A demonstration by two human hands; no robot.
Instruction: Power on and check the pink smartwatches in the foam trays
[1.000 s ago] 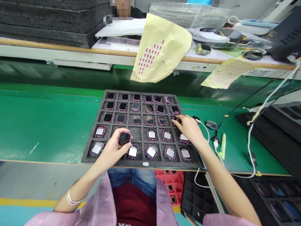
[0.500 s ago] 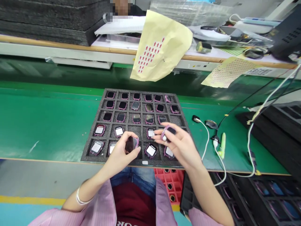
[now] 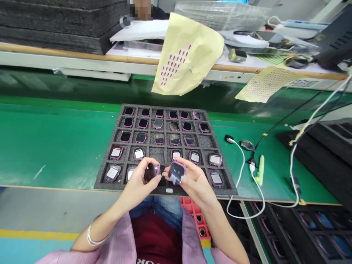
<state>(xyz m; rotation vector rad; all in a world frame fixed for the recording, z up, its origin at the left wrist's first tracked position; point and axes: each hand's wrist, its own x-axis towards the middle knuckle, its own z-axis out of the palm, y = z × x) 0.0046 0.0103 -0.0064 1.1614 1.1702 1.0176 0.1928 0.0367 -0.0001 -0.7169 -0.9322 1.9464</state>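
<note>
A black foam tray (image 3: pixel 205 141) lies on the green belt, its cells holding several pink-rimmed watch bodies, some screen up, some label up. My left hand (image 3: pixel 139 183) is closed on one watch body (image 3: pixel 152 171) with a dark screen, held over the tray's near edge. My right hand (image 3: pixel 192 181) is closed on a second watch body (image 3: pixel 176 172), back side up, right beside the first. The two watch bodies sit close together, nearly touching.
A yellow sheet with red arrows (image 3: pixel 187 55) hangs at the belt's far side. White and black cables (image 3: pixel 243 156) and a green pen-like tool (image 3: pixel 260 170) lie right of the tray. Red and black trays (image 3: pixel 199 216) sit below the bench. A person sits opposite.
My right hand lifted a watch body from the tray's right side and carried it left and down to my left hand. The left hand kept its watch body and turned it slightly.
</note>
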